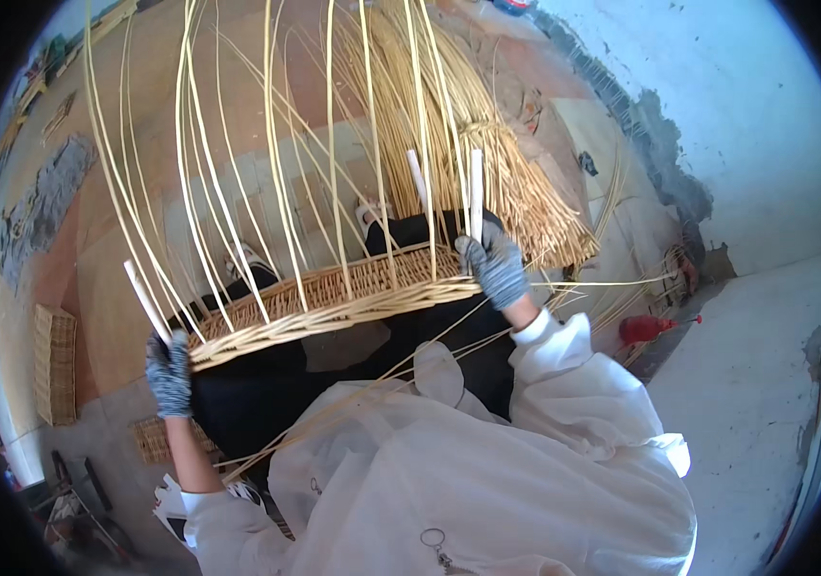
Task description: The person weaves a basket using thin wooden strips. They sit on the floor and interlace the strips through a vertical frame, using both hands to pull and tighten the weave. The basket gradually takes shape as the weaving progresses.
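A half-woven wicker basket [329, 309] rests across my lap, with long pale willow rods [272, 144] standing up out of its woven wall. Thicker peeled sticks rise at its corners, one stick [144, 300] at the left and another stick [476, 192] at the right. My left hand [169, 374], in a grey knitted glove, is closed round the basket's left end by the corner stick. At the right end my right hand [495, 269], gloved alike, grips the rim beside the other corner stick. Some fingertips are hidden behind the weave.
A large bundle of willow rods [487, 144] lies on the floor ahead to the right. A red bottle with a thin nozzle [646, 329] lies by the right wall. Finished-looking wicker basket [55, 365] stands far left. Loose rods [372, 379] cross my lap.
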